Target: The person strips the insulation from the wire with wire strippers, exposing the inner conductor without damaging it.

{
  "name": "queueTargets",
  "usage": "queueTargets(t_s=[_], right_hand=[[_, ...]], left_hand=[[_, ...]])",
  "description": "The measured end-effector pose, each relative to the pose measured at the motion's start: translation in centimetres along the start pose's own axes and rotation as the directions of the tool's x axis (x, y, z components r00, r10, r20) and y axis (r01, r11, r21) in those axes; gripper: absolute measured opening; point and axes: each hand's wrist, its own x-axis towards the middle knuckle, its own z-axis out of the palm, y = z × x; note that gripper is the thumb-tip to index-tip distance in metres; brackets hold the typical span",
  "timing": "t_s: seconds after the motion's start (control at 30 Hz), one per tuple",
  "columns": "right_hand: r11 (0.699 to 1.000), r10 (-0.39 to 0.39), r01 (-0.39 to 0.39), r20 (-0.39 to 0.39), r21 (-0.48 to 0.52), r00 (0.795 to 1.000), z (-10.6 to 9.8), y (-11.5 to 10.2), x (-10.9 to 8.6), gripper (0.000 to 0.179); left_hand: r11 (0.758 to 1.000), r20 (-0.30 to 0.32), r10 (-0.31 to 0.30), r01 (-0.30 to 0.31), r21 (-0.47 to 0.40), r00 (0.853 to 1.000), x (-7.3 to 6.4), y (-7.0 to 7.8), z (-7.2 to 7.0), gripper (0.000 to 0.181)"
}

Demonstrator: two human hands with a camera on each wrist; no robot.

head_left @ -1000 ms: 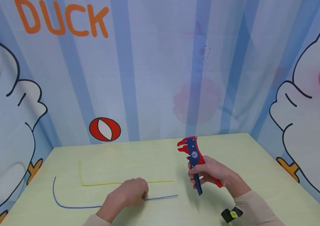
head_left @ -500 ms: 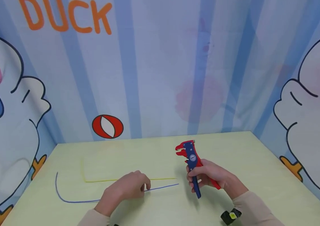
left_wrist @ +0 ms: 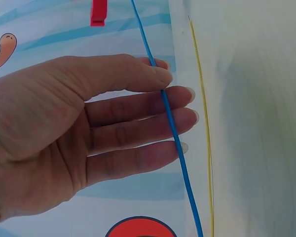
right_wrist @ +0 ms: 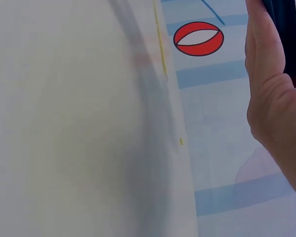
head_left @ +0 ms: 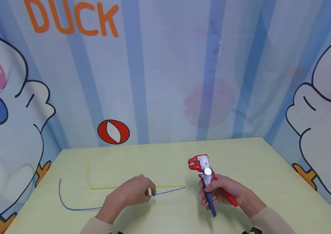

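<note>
My left hand (head_left: 131,191) pinches a blue wire (left_wrist: 170,118) between thumb and index finger; the other fingers lie behind it in the left wrist view. The wire's right end (head_left: 177,189) is lifted and points toward the tool, while its left part (head_left: 80,209) curves along the table. My right hand (head_left: 226,191) grips a red and blue wire stripper (head_left: 207,172), its red jaws at the upper left, apart from the wire. Behind the blue wire lies a yellow wire (head_left: 168,186), bent at its left, with a bare metal tip in the left wrist view.
The pale yellow table (head_left: 241,156) backs onto a printed blue curtain (head_left: 165,81) with cartoon figures at both sides. A tiny yellow piece of insulation (right_wrist: 181,141) lies on the table in the right wrist view.
My left hand has raised the blue wire's right end off the table. The right hand has lowered and turned the wire stripper, which now shows a shinier face.
</note>
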Motion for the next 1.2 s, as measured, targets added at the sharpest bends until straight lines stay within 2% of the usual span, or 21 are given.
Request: queueTargets(t_s=[0.2,0.6,0.83,1.2], right_hand=[[0.998,0.062,-0.062,-0.001,0.014,0.998,-0.1,1.0,-1.5,0.015],[0.986,0.163,-0.164,-0.018,-0.020,0.986,2.2,0.8,-1.3,0.019],[0.983,0.165,-0.169,-0.056,-0.069,0.985,3.1,0.7,-0.8,0.022],[0.982,0.142,-0.154,-0.110,-0.110,0.984,3.4,1.0,-0.8,0.027]], left_hand=[[1.000,-0.024,0.027,-0.027,0.007,0.999,-0.1,-0.1,-0.1,0.015],[0.999,-0.089,0.028,-0.030,-0.026,0.996,-0.7,0.4,-1.1,0.015],[0.999,-0.102,0.035,-0.039,-0.032,0.994,-0.9,0.7,-1.4,0.015],[0.997,-0.110,0.057,-0.062,-0.043,0.992,-0.7,0.8,-1.4,0.015]])
